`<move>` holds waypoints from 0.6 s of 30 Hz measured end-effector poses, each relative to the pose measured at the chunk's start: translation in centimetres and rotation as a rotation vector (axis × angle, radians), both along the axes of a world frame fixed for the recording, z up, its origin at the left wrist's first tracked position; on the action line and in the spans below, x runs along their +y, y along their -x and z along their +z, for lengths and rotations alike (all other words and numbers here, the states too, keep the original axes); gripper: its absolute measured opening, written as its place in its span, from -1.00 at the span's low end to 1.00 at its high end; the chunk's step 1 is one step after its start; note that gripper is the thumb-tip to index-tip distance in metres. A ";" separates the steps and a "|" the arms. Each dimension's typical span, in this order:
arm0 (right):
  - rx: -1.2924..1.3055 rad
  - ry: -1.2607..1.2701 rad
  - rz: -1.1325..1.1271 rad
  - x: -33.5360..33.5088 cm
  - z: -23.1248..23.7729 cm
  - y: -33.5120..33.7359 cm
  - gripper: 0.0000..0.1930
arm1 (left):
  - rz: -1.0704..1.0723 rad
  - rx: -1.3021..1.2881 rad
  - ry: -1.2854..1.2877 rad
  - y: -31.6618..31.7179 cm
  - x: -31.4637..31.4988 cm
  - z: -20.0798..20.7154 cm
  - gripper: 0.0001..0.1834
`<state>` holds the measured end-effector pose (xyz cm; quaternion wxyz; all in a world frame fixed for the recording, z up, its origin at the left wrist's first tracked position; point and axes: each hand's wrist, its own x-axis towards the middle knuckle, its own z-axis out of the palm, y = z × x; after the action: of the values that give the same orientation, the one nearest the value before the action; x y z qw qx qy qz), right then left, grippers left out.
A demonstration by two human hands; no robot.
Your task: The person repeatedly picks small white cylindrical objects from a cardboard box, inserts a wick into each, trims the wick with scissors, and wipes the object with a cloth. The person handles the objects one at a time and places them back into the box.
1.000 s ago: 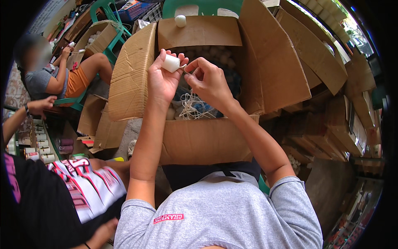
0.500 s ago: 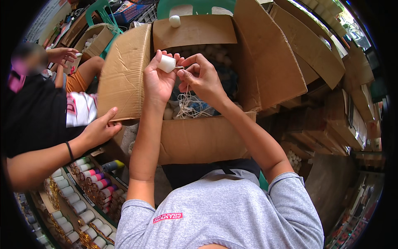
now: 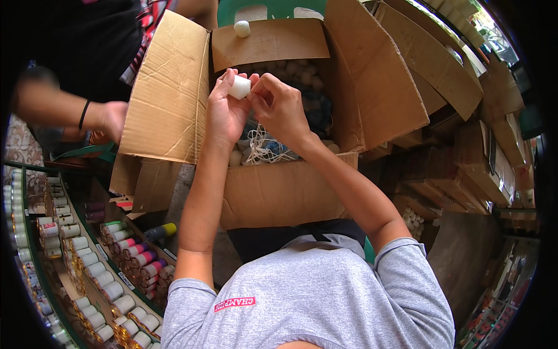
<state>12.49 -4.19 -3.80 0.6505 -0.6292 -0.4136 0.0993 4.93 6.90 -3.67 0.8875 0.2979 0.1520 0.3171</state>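
Observation:
A short white candle is gripped in my left hand, above a cardboard box with its flaps spread. My right hand is closed in a pinch at the candle's right end; whatever lies between those fingertips is hidden. Below both hands, a loose tangle of white wicks lies in the cardboard box. Many more white candles fill the back of the box, beside dark bluish plastic. Another white candle rests on the far flap.
Racks of finished-looking white and coloured candles stand at lower left. A co-worker's hand is by the left flap. Stacked cartons line the right side, and a green chair is behind the box.
The right fingers have moved in against the candle's end, covering the thin rod seen there earlier. The co-worker has moved from seated height to beside the left flap, hand drawn farther back.

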 end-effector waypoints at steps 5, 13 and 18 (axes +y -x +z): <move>-0.206 -0.017 -0.128 -0.5 -0.6 -0.3 -0.92 | 0.020 -0.066 0.006 -0.1 0.2 -0.5 -0.78; -0.079 0.022 -0.141 -0.9 1.4 -0.6 -0.90 | -0.056 -0.046 -0.175 -0.1 -0.9 0.5 -0.64; -0.089 -0.010 -0.101 -1.0 0.6 -0.9 -0.87 | -0.046 -0.090 -0.275 -0.4 -0.8 0.0 -0.57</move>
<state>13.43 -5.18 -3.15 0.6389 -0.6499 -0.4101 0.0362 5.30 6.14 -3.63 0.8513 0.4055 0.0605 0.3273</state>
